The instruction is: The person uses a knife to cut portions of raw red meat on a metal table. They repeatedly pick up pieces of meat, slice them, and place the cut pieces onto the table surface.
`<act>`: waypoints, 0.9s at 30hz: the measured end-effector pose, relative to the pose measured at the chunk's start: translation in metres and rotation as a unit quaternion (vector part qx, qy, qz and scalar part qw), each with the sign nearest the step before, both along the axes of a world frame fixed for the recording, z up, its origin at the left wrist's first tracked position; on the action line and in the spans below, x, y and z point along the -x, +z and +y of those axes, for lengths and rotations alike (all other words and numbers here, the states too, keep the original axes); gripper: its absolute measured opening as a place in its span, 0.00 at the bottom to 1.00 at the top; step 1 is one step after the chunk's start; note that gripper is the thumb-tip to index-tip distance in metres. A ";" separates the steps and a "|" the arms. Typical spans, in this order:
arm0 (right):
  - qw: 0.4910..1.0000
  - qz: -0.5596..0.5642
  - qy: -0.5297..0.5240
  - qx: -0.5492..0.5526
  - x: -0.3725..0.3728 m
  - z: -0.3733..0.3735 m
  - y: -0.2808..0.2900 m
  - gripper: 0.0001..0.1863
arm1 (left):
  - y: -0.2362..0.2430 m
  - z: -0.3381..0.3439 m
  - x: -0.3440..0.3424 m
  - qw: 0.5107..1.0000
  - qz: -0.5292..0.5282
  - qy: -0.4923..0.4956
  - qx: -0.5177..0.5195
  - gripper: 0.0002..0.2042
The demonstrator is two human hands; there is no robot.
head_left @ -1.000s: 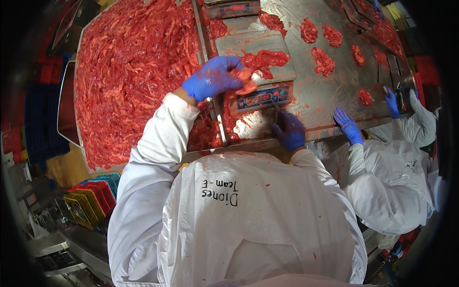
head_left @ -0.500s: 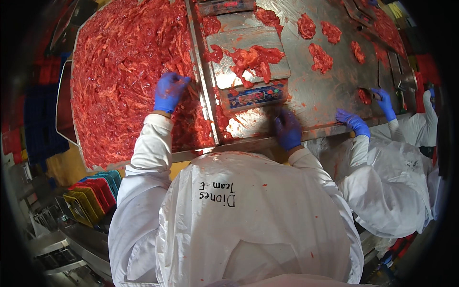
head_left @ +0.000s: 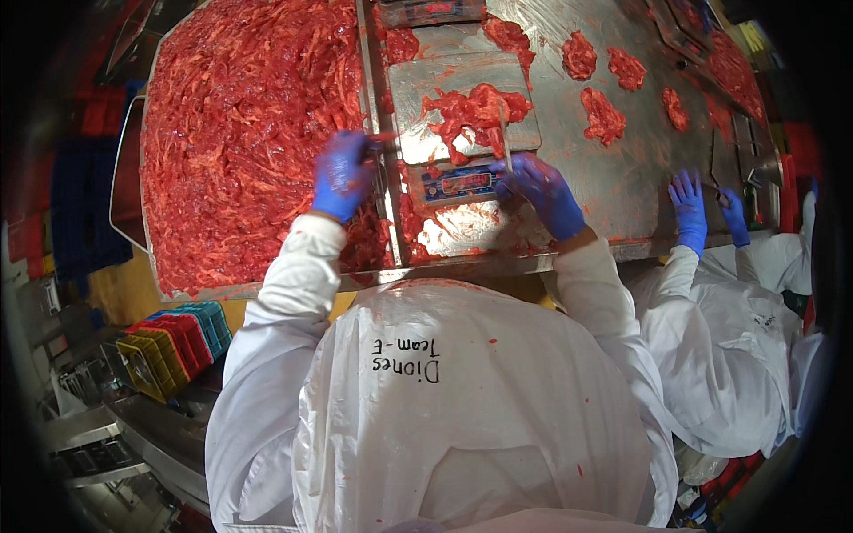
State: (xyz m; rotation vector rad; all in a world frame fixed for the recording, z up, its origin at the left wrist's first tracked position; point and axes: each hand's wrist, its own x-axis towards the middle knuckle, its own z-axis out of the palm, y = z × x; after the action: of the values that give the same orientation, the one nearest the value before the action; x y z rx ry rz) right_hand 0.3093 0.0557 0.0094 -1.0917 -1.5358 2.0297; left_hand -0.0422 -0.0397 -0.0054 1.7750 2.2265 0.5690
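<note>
Steel table: left hand has dropped into the minced meat, fingers curled in it; right hand now pinches a blade over the scale.

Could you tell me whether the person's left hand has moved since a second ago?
Yes. The left hand has moved leftward, off the steel scale platform and onto the red minced meat pile.

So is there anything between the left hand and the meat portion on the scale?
Yes. A raised steel divider runs between the left hand, resting in the minced meat pile, and the meat portion on the scale platform.
</note>
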 end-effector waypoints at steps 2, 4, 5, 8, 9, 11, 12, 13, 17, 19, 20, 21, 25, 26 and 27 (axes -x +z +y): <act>0.995 0.086 -0.049 0.032 -0.024 -0.024 0.009 0.16 | -0.035 -0.035 0.045 0.984 0.147 0.094 0.017 0.22; 0.990 0.079 -0.116 0.004 -0.046 -0.025 0.004 0.17 | -0.066 -0.055 0.082 0.988 0.102 0.115 0.026 0.19; 0.986 0.029 -0.161 -0.040 -0.058 -0.022 -0.007 0.17 | -0.046 -0.045 0.066 0.993 0.047 0.108 -0.002 0.17; 0.983 0.018 -0.144 -0.113 -0.053 -0.010 0.013 0.16 | 0.008 -0.008 -0.006 0.992 -0.085 0.052 -0.078 0.14; 0.984 0.038 -0.114 -0.128 -0.041 -0.008 0.027 0.15 | 0.014 0.004 -0.029 0.989 -0.112 0.003 -0.098 0.13; 0.993 0.086 -0.024 -0.075 -0.010 -0.006 0.034 0.15 | 0.033 0.027 -0.074 0.990 -0.114 -0.057 -0.065 0.13; 0.993 0.110 0.025 -0.046 0.006 -0.003 0.036 0.15 | 0.037 0.033 -0.085 0.993 -0.085 -0.056 -0.055 0.12; 0.993 0.110 0.034 -0.008 0.017 0.000 0.024 0.15 | 0.037 0.040 -0.095 0.996 -0.056 -0.060 -0.045 0.12; 0.996 0.069 0.048 0.034 0.019 -0.001 -0.026 0.15 | 0.024 0.038 -0.070 0.998 -0.044 -0.037 -0.023 0.13; 0.996 0.012 0.065 0.058 0.000 -0.006 -0.027 0.19 | 0.024 0.029 -0.054 0.997 -0.071 -0.010 -0.005 0.12; 0.988 0.081 0.040 0.128 -0.005 -0.017 -0.026 0.19 | 0.021 0.025 -0.048 0.996 -0.087 -0.016 -0.019 0.12; 0.986 0.093 0.048 0.131 -0.004 -0.021 -0.026 0.20 | 0.020 0.022 -0.045 0.994 -0.103 -0.021 -0.033 0.12; 0.985 0.098 0.068 0.127 0.021 -0.023 -0.022 0.23 | 0.028 0.027 -0.069 0.991 -0.068 -0.102 -0.057 0.10; 0.986 0.091 0.071 0.121 0.030 -0.017 -0.022 0.24 | 0.025 0.028 -0.070 0.990 -0.068 -0.122 -0.029 0.09; 0.989 0.071 0.078 0.108 0.037 -0.010 -0.020 0.25 | 0.024 0.027 -0.070 0.990 -0.074 -0.120 -0.024 0.09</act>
State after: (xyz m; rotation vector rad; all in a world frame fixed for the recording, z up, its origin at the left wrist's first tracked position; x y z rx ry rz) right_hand 0.2724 0.0452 -0.0102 -0.9028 -1.3935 2.3703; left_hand 0.0273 -0.0131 0.0189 1.9208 1.8817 0.6806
